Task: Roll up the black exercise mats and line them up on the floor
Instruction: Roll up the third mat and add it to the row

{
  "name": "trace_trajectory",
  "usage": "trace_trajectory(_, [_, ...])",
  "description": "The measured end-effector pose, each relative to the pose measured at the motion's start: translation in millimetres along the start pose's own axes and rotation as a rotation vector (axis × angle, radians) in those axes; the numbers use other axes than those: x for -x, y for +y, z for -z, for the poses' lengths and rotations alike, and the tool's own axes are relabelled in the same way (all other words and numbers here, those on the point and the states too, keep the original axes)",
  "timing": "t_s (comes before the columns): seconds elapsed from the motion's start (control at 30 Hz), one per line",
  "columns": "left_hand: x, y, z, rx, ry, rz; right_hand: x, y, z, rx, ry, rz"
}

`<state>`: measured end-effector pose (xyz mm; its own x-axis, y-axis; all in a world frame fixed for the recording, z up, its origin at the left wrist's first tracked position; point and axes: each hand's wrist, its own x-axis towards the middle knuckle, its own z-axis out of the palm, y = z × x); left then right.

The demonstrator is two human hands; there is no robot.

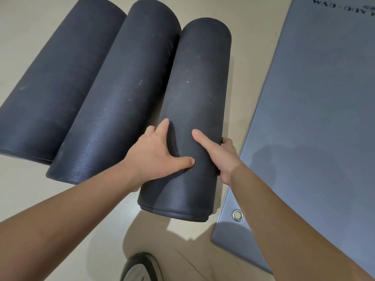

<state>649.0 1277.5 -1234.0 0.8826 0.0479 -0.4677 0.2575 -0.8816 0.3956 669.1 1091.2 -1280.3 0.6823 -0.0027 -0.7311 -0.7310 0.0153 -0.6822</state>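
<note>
— What is held?
— The nearest rolled mat (194, 88) is gripped close to its near end. The left hand (158, 157) is set on its left flank, thumb pressed on top. The right hand (221, 157) is wrapped round its right side.
— What is seen beside it?
— A middle rolled mat (125, 94) is touched at the far end, and a third rolled mat (60, 78) lies against that one. A flat grey mat (316, 118) with a metal eyelet (237, 215) is spread on the floor (249, 37) to the right. A shoe (142, 268) is seen below.
</note>
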Motion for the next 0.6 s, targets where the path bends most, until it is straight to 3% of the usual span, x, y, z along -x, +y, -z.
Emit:
trace_trajectory(0.13, [4, 5, -12, -0.204, -0.005, -0.020, 2, 2, -13, -0.001, 0.078, 0.049])
trace_trajectory(0.6, [4, 17, -33, -0.419, 0.062, -0.091, -9, 29, 0, -0.176, 0.096, -0.029])
